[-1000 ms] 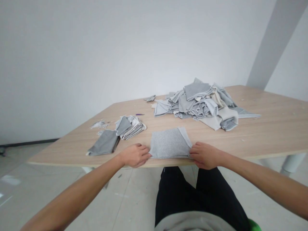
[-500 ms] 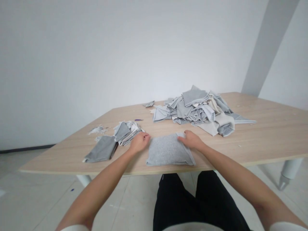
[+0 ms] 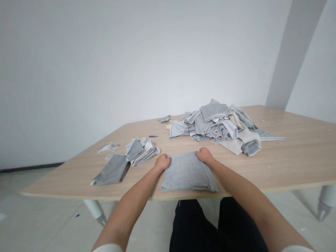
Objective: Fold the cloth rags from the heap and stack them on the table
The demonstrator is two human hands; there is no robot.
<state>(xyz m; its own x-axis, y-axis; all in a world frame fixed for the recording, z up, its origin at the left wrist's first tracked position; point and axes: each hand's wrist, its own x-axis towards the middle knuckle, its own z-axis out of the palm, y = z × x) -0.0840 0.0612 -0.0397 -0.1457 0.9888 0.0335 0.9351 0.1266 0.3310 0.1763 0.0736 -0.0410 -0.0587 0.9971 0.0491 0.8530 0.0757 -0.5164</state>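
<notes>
A light grey fabric piece (image 3: 187,172), shaped like a flat pouch, lies near the front edge of the table. My left hand (image 3: 163,161) grips its far left corner with the fingers closed. At the far right corner, my right hand (image 3: 204,155) is closed on the same cloth. Left of my left hand sits a small stack of folded cloth pieces (image 3: 143,151), and beside it a darker grey folded cloth (image 3: 111,169). Whether the light grey piece is one layer or several I cannot tell.
A large heap of grey and beige cloth pieces (image 3: 215,126) covers the back right of the wooden table (image 3: 288,157). A purple tool (image 3: 153,136) lies behind the stack. White scraps (image 3: 107,147) are at the left, and a small grey cloth (image 3: 164,118) lies near the wall.
My left hand has come right and taken hold of the fabric's left corner. My right hand has closed on the right corner. The view has tilted slightly.
</notes>
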